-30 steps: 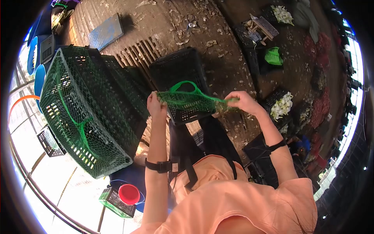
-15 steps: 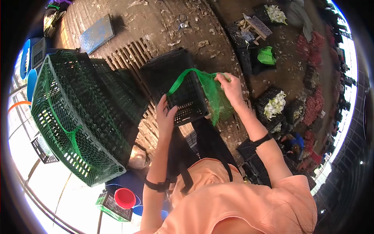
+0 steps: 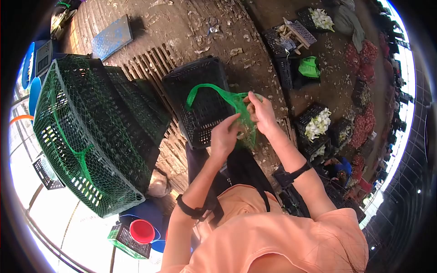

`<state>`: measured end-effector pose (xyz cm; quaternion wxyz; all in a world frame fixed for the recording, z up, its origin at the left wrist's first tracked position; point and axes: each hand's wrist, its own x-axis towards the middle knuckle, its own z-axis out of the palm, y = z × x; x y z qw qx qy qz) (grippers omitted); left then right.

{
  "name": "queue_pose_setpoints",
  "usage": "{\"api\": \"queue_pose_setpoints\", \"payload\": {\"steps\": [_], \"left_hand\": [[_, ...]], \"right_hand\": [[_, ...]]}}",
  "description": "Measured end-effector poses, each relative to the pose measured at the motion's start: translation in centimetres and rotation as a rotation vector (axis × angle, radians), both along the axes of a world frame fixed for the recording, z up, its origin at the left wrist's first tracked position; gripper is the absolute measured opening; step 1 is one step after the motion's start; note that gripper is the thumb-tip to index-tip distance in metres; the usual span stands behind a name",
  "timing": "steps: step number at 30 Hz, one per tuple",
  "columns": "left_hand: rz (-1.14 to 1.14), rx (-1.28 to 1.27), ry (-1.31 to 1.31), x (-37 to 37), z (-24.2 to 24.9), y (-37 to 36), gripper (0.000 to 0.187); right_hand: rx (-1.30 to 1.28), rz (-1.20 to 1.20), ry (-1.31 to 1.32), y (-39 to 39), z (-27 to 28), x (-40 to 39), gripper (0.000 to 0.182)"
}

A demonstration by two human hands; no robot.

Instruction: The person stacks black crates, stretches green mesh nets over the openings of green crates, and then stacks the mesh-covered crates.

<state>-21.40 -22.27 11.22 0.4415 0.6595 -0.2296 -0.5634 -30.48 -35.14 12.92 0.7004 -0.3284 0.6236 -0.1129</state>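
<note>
A green mesh net (image 3: 226,95) stretches across the front of my body, its gathered strip curving left over a black plastic crate (image 3: 191,79) on the wooden floor. My right hand (image 3: 262,113) pinches the net near its upper right part. Just below and left of it, my left hand (image 3: 224,138) has its fingertips pressed on the net's edge. The strip's far end dangles free above the crate's inside. Looser mesh hangs down between the hands, partly hidden by my fingers.
On my left stand stacked black crates (image 3: 123,104) covered with green netting. A red bowl (image 3: 142,231) is at lower left, and a blue metal plate (image 3: 112,37) lies farther off. To the right are crates with white-green vegetables (image 3: 317,123) and red mesh sacks (image 3: 363,125).
My left hand has let go of the strip's left end and moved right, close to my right hand. The right hand has shifted slightly left and down with the net.
</note>
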Motion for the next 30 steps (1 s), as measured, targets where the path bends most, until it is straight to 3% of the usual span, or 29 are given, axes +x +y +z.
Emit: {"api": "queue_pose_setpoints", "payload": {"steps": [1,6,8,10,14,18,21,22,23,24,26,28,30], "left_hand": [[0.113,-0.053,0.046,0.1,-0.7,0.3,0.024],[0.425,0.064,0.366,2.6,-1.6,0.2,0.017],[0.383,0.171,0.373,3.9,-1.4,0.2,0.016],[0.403,0.138,0.296,4.2,-0.9,-0.2,0.015],[0.295,-0.030,0.142,4.9,-2.2,0.2,0.015],[-0.096,-0.058,0.022,4.5,-0.4,0.6,0.026],[-0.092,-0.031,0.053,3.4,-0.1,0.2,0.025],[0.088,0.009,0.090,2.9,-0.8,0.1,0.023],[0.268,0.048,0.128,2.5,-1.2,0.0,0.022],[0.271,0.044,0.126,2.4,-1.2,-0.2,0.022],[0.391,0.046,0.076,2.3,-1.1,-0.5,0.022],[0.375,0.035,0.092,1.9,-0.7,-0.7,0.023],[0.335,0.011,0.128,1.4,-0.1,-1.1,0.025]], "right_hand": [[-0.102,0.050,0.043,-0.2,-0.2,-0.2,0.032],[-0.197,0.293,0.058,-0.4,-0.8,-0.5,0.030],[-0.230,0.360,0.027,-0.3,-0.8,-0.6,0.029],[0.014,0.183,-0.137,-0.7,-0.2,-0.7,0.027],[0.190,-0.022,-0.416,-2.2,-0.9,-1.5,0.030],[0.234,-0.143,-0.561,-3.1,0.4,-0.2,0.029],[0.086,-0.227,-0.385,-2.3,1.6,1.0,0.028],[0.086,-0.226,-0.387,-1.9,1.4,0.6,0.028],[-0.072,-0.169,-0.233,-1.5,1.3,-0.1,0.028],[-0.230,-0.109,-0.081,-1.1,1.3,-0.8,0.029],[-0.289,-0.087,-0.043,0.2,2.1,-1.1,0.029],[-0.229,0.145,0.063,2.1,3.8,-0.1,0.033],[-0.260,0.274,-0.008,3.4,2.6,0.2,0.038]]}}
